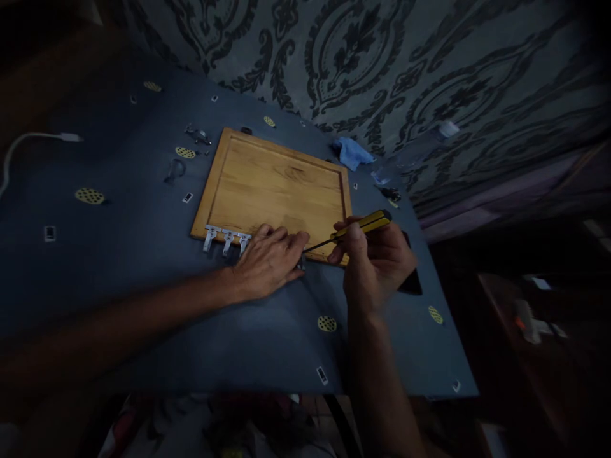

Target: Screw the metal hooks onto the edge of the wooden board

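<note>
A framed wooden panel (286, 184) lies flat on the blue table. Along its near edge sits a row of silver metal fittings (210, 239), each with a tab sticking out past the wood. My left hand (270, 259) lies over the right part of this row, its fingers closed on a metal fitting (301, 261) at the edge and mostly covering it. In my right hand (375, 257) is a screwdriver (370, 222) with a yellow and black handle. Its shaft points left, and the tip meets the fitting beside my left fingers; the exact contact is hidden.
Small metal parts (198, 135) and a dark ring-shaped piece (175, 170) lie left of the panel. A blue cloth (352, 153) and a clear plastic bottle (420, 147) are near the wall. A black flat object (411, 280) is partly behind my right hand. A white cable (42, 135) lies at left.
</note>
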`<state>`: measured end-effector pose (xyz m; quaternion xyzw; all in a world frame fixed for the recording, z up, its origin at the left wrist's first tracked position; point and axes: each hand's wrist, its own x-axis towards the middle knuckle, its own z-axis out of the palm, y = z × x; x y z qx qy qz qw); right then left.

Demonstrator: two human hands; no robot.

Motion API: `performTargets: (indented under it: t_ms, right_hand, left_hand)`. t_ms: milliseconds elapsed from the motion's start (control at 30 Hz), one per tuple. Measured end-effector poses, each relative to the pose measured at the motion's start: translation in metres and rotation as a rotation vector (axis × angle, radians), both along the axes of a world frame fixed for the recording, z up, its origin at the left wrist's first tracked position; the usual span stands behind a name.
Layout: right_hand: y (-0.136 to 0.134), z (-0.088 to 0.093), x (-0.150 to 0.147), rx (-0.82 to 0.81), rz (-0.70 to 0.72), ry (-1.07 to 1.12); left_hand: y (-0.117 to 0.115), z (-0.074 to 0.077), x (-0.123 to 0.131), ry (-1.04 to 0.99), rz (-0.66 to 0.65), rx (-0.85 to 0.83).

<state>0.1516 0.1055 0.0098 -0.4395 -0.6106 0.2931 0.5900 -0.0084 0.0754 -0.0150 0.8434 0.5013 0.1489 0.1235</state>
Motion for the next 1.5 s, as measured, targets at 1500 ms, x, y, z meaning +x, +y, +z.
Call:
performTargets:
  t_ms: [1500]
  right_hand:
    - [0.003,0.019,-0.002,-0.144,0.308,-0.32]
  left_hand:
    - [0.0,-0.009,0.002,-0.062,0.013,0.026]
